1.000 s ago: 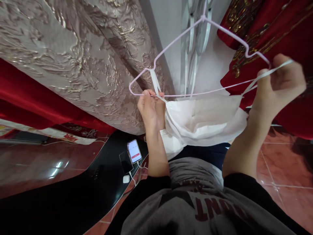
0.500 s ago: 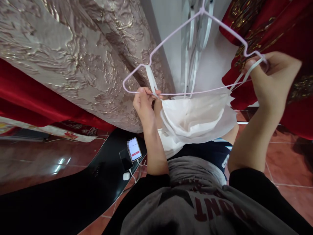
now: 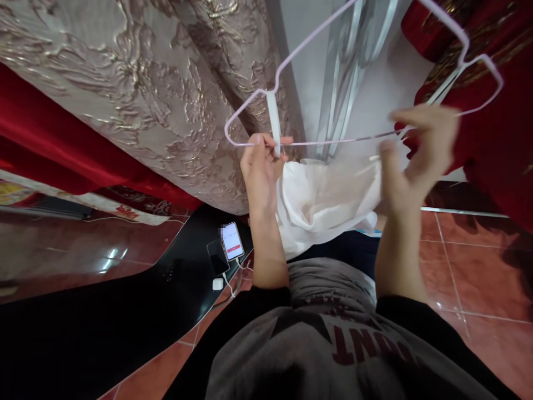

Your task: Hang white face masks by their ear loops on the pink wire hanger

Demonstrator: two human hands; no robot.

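- Hanger: The lilac hanger [image 3: 318, 36] spans the far middle of the scene. Its top is out of view.
- Left grip: The left hand [image 3: 261, 166] is closed on the hanger's lower bar [image 3: 325, 143], at the left strap [image 3: 272, 119]. This appears to steady the bar and keep the strap in line.
- Right grip: The right hand [image 3: 402, 147] is blurred, thumb and fingers parted, near the right part of the bar. Contact with the bar or strap cannot be confirmed.
- Straps: The left strap sits at the left notch, the right strap [image 3: 444, 87] at the right notch. The 2 notches likely limit sliding.
- Garment: The white garment [image 3: 328, 194] hangs below the bar, between the hands, its weight presumably shared by the 2 straps.
- Table: At near left, the black table [image 3: 125, 322] carries 2 phones, a lit phone [image 3: 232, 241] and a dark phone [image 3: 217, 258], beside a white case [image 3: 217, 284]. White cables [image 3: 227, 283] are plugged into both, presumably for charging.
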